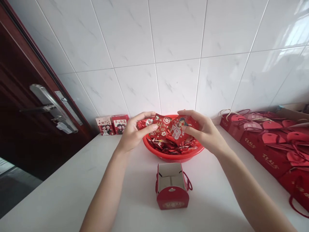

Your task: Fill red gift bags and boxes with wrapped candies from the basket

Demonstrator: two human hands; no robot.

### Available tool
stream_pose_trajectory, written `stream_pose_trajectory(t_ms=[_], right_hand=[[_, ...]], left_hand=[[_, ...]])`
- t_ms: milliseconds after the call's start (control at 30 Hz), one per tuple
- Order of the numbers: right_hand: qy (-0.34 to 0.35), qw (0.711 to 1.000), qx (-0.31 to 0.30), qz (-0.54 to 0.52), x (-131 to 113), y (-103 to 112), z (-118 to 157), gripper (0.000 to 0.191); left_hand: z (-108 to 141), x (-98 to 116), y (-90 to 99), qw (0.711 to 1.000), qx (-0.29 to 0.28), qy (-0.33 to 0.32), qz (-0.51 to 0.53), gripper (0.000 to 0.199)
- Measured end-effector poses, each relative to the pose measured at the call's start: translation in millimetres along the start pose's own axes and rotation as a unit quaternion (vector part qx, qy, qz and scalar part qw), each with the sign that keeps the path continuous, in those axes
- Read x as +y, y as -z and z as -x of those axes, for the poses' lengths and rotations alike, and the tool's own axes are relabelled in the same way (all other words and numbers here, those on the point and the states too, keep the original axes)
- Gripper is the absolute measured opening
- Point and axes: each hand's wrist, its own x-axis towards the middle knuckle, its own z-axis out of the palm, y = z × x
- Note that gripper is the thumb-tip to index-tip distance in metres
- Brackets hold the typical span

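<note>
My left hand (135, 130) pinches red printed packets (162, 126) between thumb and fingers. Another red packet (178, 130), with a small cartoon figure on it, is gripped by my right hand (201, 129). Both hands hold these over a red plastic basket (173, 158), with the packets' inner edges meeting. Many shiny red packets (171, 148) lie inside the basket. In front of it, nearer to me, stands a small red box (172, 198) with its top open, nothing inside, and dark red cord handles at its sides.
Rows of red gift boxes (263, 148) with cord handles fill the right side of the white table (135, 206). Two small printed cards or boxes (105, 126) lean on the tiled wall at the left, beside a dark red door (21, 96) with a metal handle.
</note>
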Motion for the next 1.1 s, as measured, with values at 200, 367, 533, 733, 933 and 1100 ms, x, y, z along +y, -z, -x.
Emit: stream_pose_trajectory(t_ms=[200,367,533,733,933,1100], right_hand=[[0.034,0.977,-0.167,0.127,-17.2,-14.5,28.6,0.059],[0.023,0.939,-0.263,0.220,-24.2,-23.0,42.6,0.035],[0.015,0.903,-0.295,0.311,-24.7,-23.3,41.4,0.014],[0.037,0.897,-0.293,0.329,-22.7,-15.9,38.7,0.016],[0.025,0.853,-0.373,0.364,-27.5,-18.1,37.7,0.011],[0.014,0.798,-0.351,0.490,-27.4,-26.2,38.6,0.010]], left_hand=[[10.4,17.8,11.8,0.998,0.056,-0.021,0.005,0.053],[15.8,21.8,14.6,0.998,0.046,-0.026,-0.017,0.049],[21.2,26.4,26.5,0.999,-0.025,0.026,0.012,0.048],[29.9,48.8,33.5,0.945,-0.319,0.050,-0.046,0.030],[41.6,50.7,7.4,0.816,-0.560,-0.041,-0.135,0.029],[51.9,35.8,1.2,0.777,-0.594,-0.056,-0.200,0.030]])
